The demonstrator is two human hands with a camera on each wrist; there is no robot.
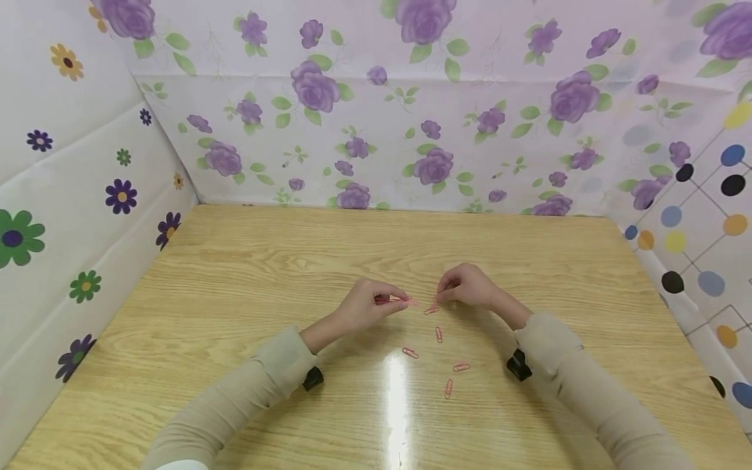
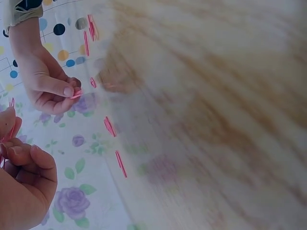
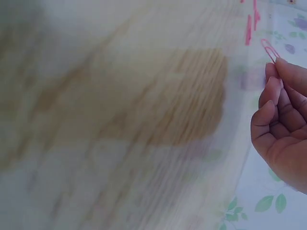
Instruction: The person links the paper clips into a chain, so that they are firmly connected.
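Note:
My left hand [image 1: 365,304] is just above the wooden table, its thumb and fingertips pinching pink paper clips [image 1: 413,303]; fingers partly hide them, so their number is unclear. To its right, my right hand [image 1: 469,286] pinches a single pink paper clip [image 3: 270,48] between thumb and forefinger, one looped end sticking out in the right wrist view. Under the right fingertips lies a loose paper clip [image 1: 431,311]. Nearer to me, several more are scattered, among them one paper clip [image 1: 438,335], a tilted paper clip [image 1: 410,353] and the nearest paper clip [image 1: 449,389].
The wooden table [image 1: 282,274] has a bright glare streak in front of the hands. A purple-flowered sheet [image 1: 376,130] hangs along the back edge. Patterned sheets, one with daisies [image 1: 121,196] and one with coloured dots [image 1: 711,284], close the left and right sides.

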